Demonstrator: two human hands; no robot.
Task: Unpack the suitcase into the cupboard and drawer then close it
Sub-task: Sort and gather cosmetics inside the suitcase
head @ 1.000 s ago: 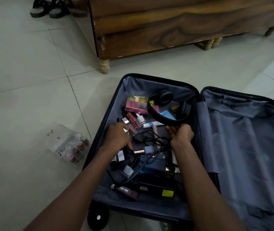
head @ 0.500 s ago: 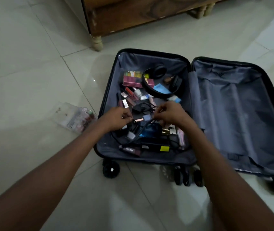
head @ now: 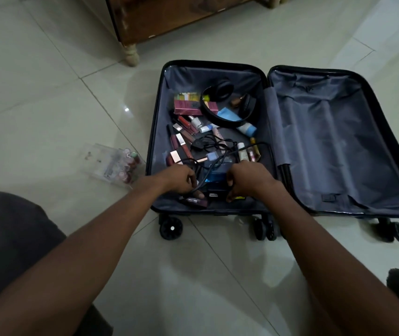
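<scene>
One open suitcase [head: 339, 141], one headphone set [head: 220, 105], left hand [head: 181, 178] and right hand [head: 247, 180] both curled, grip unclear.

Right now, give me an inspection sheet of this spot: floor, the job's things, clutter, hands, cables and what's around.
Surface: pale tiled floor, glossy, bare around the case.
Job's things: suitcase lies open flat; left half filled with headphones, makeup tubes and small boxes; right half holds nothing seen.
Clutter: clear plastic box of small bottles on the floor, left of the case.
Hands: left hand and right hand are both low in the filled half, fingers curled around a dark box; exact grip unclear.
Cables: black cable tangled over the makeup, running to the left hand.
Surroundings: wooden furniture on turned legs beyond the case.
</scene>
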